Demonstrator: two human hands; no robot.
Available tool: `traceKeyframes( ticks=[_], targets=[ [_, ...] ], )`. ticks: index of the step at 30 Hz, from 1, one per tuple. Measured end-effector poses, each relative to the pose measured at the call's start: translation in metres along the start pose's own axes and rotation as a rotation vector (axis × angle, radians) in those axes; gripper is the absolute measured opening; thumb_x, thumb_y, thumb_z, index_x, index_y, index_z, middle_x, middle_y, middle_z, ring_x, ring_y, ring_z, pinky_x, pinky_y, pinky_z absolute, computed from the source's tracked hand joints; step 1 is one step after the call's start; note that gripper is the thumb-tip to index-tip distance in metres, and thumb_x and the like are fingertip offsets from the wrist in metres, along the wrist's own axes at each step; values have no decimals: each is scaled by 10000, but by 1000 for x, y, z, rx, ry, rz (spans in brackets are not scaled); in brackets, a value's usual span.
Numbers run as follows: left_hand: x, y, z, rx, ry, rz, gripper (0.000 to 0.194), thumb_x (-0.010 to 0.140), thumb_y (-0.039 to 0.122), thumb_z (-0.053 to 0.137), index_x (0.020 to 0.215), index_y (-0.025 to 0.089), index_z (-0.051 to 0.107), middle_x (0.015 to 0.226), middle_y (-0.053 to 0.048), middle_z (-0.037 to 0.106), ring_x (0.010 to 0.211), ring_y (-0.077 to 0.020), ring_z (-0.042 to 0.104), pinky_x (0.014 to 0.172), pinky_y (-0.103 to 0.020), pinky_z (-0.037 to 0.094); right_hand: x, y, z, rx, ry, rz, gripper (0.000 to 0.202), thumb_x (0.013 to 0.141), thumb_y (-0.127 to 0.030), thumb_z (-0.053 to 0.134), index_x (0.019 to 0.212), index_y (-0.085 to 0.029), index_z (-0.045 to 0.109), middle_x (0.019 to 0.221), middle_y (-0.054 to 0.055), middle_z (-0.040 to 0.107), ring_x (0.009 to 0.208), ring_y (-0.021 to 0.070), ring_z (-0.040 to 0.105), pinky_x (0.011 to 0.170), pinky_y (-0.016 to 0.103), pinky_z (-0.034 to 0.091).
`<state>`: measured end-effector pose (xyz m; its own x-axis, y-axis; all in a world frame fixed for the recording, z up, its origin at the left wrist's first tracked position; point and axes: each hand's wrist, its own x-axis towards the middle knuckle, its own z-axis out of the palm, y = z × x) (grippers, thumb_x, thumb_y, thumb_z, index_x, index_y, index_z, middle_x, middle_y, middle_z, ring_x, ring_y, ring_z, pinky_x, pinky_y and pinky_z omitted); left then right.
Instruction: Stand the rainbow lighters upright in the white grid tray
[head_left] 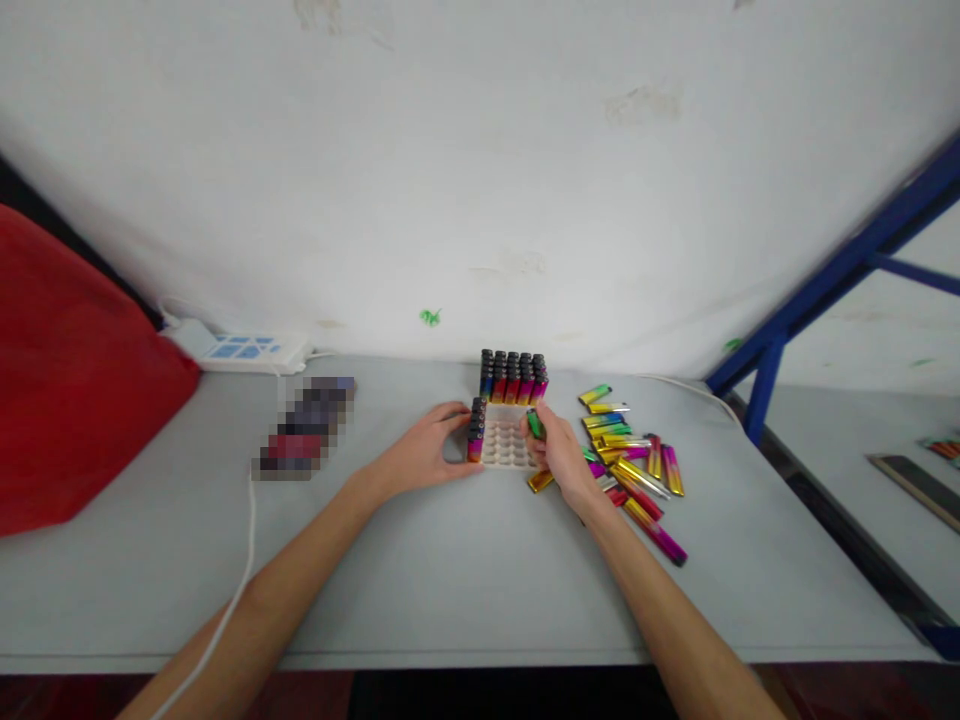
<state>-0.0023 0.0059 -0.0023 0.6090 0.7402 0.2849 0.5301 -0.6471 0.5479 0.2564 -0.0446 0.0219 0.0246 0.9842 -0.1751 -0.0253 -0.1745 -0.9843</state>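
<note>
A pale tray [508,464] with round holes sits mid-table; upright lighters [514,378] with black tops fill its back part, and a column of lighters [477,430] stands along its left side. My left hand [431,448] is around the tray's left edge, thumb and fingers spread apart, touching that side. Over the tray's right part, my right hand [561,455] has its fingers closed on a green lighter [535,424]. Loose coloured lighters [654,530] lie in a pile to the right, some partly hidden behind my right hand.
A white power strip [255,352] lies at the back left, beside a red cloth or bag [82,390]. A blurred-out object [306,428] lies left of my left hand. A white cable [251,540] crosses my left forearm. A blue metal frame [765,390] stands at the right.
</note>
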Motion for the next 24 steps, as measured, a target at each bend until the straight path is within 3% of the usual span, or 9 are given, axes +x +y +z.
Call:
traceKeyframes(
  ticks=[3, 5, 10, 15, 19, 22, 24],
  targets=[
    [0, 2, 0, -1, 5, 12, 710, 869, 610, 961, 1431, 206, 802, 1562, -197, 767, 1494, -444, 720, 1348, -577, 564, 2, 0, 0, 44, -34, -42, 703, 961, -940, 588, 864, -247, 652, 632, -67, 428, 516, 129, 316, 466, 272, 274],
    [0, 2, 0, -1, 15, 19, 689, 871, 584, 963, 1433, 219, 802, 1568, -186, 766, 1494, -440, 720, 1347, -579, 566, 2, -1, 0, 32, -35, -123, 678, 961, -922, 609, 957, -248, 685, 709, -39, 528, 582, 155, 434, 513, 284, 384],
    [-1, 3, 1, 4, 12, 9, 699, 875, 575, 966, 1450, 218, 791, 1602, -190, 746, 1507, -429, 710, 1357, -572, 555, 4, -5, 0, -142, -18, -307, 503, 958, -760, 728, 1030, -262, 705, 888, 31, 737, 885, 247, 727, 819, 357, 613],
    [0, 2, 3, -4, 9, 3, 688, 871, 587, 965, 1424, 219, 791, 1568, -185, 759, 1494, -426, 714, 1349, -563, 566, 13, -3, 7, -152, 13, -430, 383, 1016, -629, 749, 1123, -264, 706, 1062, 87, 864, 1073, 297, 836, 962, 401, 662],
    [1, 3, 4, -8, 15, 5, 659, 874, 557, 964, 1411, 217, 791, 1558, -184, 764, 1483, -424, 721, 1344, -563, 572, 21, 4, 10, -352, 14, -456, 217, 1064, -461, 749, 1162, -269, 724, 1023, 72, 873, 990, 289, 850, 941, 395, 656],
    [1, 3, 3, -17, 16, 10, 668, 866, 554, 972, 1420, 228, 790, 1556, -174, 767, 1480, -426, 724, 1344, -563, 571, 28, 6, 11, -529, -59, -502, 132, 1094, -360, 733, 1191, -273, 750, 961, 55, 858, 912, 281, 833, 928, 391, 645],
    [1, 3, 3, -20, 18, 13, 673, 864, 563, 973, 1419, 228, 793, 1555, -175, 767, 1483, -429, 723, 1347, -567, 567, 31, 5, 9, -628, -116, -546, 141, 1100, -302, 717, 1225, -264, 769, 1025, 76, 874, 973, 292, 841, 976, 413, 643]
  ],
)
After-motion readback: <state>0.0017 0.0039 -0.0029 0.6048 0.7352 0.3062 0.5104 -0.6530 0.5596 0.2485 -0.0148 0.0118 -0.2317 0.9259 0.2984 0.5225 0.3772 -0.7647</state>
